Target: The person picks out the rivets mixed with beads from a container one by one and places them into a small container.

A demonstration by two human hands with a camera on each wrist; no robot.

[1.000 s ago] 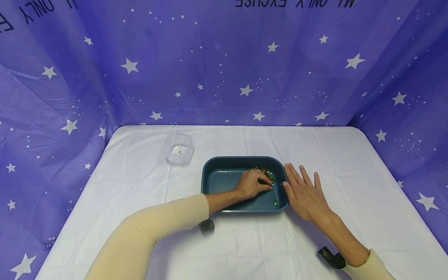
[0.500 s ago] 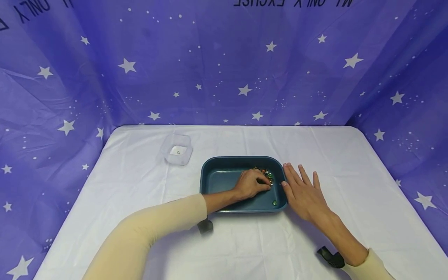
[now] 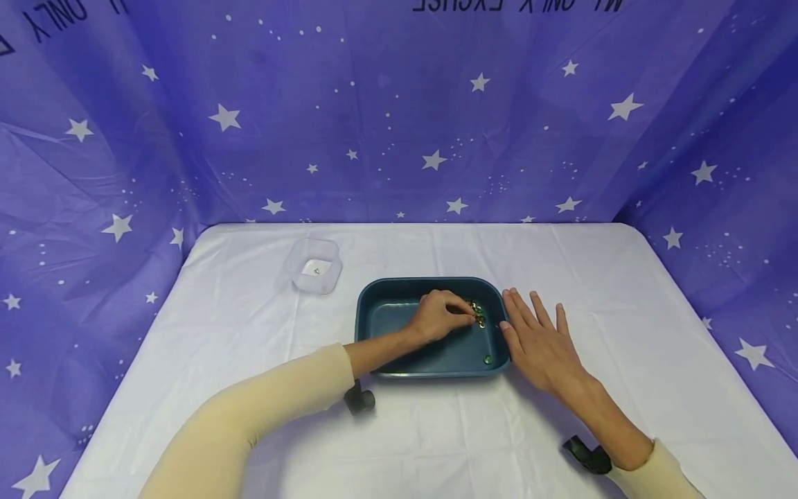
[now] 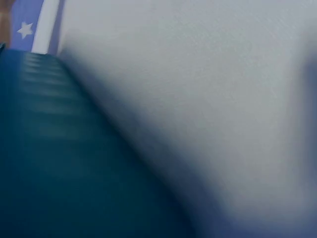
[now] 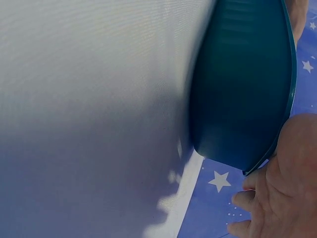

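A dark teal rectangular tray [image 3: 411, 369] stands on the white-covered table. My left hand [image 3: 438, 317] is inside it, thumb and index finger pinched together at a cluster of small shiny green, gold and orange pieces [image 3: 479, 317] near its right end. The piece between the fingertips is mostly hidden. One green piece [image 3: 488, 360] lies apart in the front right corner. Outside, my right hand [image 3: 544, 344] rests with fingers straight and spread against the tray's right wall. In the right wrist view, this hand [image 5: 292, 183] shows at the tray's rim [image 5: 292, 84].
A clear plastic container [image 3: 321, 267] with a few tiny bits inside stands at the back left of the tray. White cloth covers the table [image 3: 436, 430]. Behind it hangs a purple curtain [image 3: 374, 118] with stars. Black wrist mounts [image 3: 587, 455] hang under both forearms.
My left hand has drawn slightly back and to the left from the cluster, uncovering more of its lower part. The right hand stays against the tray.
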